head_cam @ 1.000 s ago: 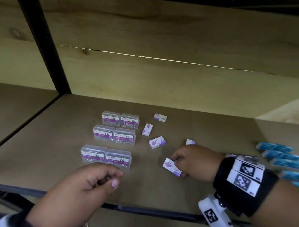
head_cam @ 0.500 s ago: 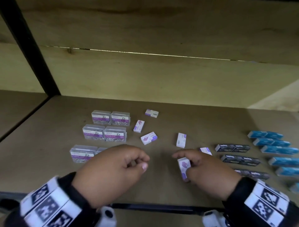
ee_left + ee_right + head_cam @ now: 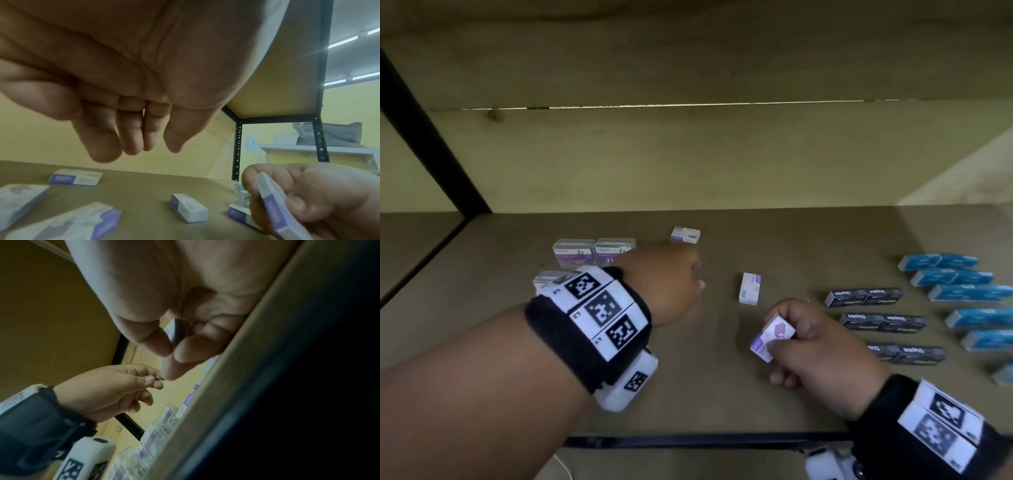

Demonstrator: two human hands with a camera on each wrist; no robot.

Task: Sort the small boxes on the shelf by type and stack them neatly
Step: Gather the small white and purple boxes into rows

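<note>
Shelf [image 3: 482,274] of bare board, dim. Right hand [image 3: 822,353] pinching a white-and-purple box [image 3: 774,337], lifted clear at five o'clock. Left hand [image 3: 671,277], fingers loose and empty, now reached out to ten o'clock over two loose boxes, probably for the next pick-up. Beyond, clear cases [image 3: 594,251] holding what looks like paper clips, already grouped.
</note>
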